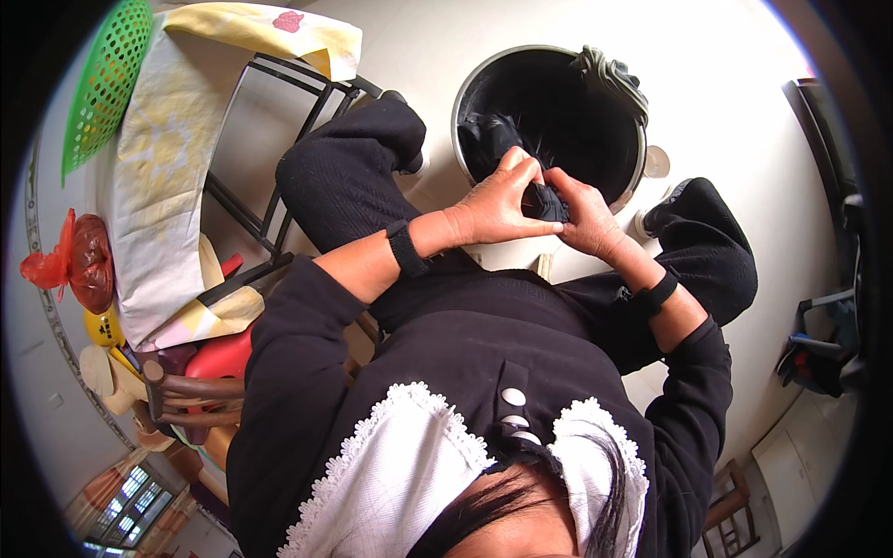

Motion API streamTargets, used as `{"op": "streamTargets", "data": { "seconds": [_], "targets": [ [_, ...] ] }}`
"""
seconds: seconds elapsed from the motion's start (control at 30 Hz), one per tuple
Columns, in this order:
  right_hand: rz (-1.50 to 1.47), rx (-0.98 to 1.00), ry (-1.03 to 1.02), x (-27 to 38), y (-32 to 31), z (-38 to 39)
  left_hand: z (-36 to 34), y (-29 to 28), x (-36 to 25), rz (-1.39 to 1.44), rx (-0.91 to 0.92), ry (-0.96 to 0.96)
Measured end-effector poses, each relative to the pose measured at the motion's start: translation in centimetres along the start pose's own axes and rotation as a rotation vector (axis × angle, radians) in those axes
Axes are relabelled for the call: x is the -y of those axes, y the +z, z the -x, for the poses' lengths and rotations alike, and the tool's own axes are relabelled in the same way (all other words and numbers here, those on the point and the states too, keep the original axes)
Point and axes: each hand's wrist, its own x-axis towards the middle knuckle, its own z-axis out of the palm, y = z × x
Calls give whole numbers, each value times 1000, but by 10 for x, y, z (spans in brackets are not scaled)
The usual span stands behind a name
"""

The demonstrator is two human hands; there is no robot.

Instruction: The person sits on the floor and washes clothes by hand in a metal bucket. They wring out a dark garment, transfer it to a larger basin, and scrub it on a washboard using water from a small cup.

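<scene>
Both hands are closed on a bunched black cloth [543, 202] at the near edge of a large round tub [455, 126]. My left hand [498, 200] grips it from the left, thumb stretched toward the right hand. From the other side, my right hand [586, 214] pinches it, and the fingertips of both hands nearly meet. Another stretch of black cloth [488, 135] lies inside the tub's left side; whether it joins the held piece I cannot tell. Over the far right rim hangs an olive-green cloth [614, 79]. The tub's dark inside hides its contents.
My knees flank the tub. To the left, a black metal frame [270, 186] stands beside a yellow-and-white cloth [153, 186], with a green perforated basket [107, 84] and a red plastic bag [91, 263] beyond. A small round clear lid-like thing [657, 162] lies right of the tub.
</scene>
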Motion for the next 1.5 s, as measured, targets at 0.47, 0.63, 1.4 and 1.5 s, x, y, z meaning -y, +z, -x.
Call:
{"op": "streamTargets", "data": {
  "seconds": [0.47,0.63,1.4,1.5],
  "targets": [
    [-268,-102,-307,5,-21,0,-51,-1,86,973,120,-1062],
    [-207,-142,-395,11,-35,0,-65,-2,103,1013,67,-1082],
    [-339,-151,542,-72,-18,-36,-34,42,44,548,263,-198],
    [-73,67,626,-86,-8,-43,-27,51,41,414,414,-15]
  ]
}}
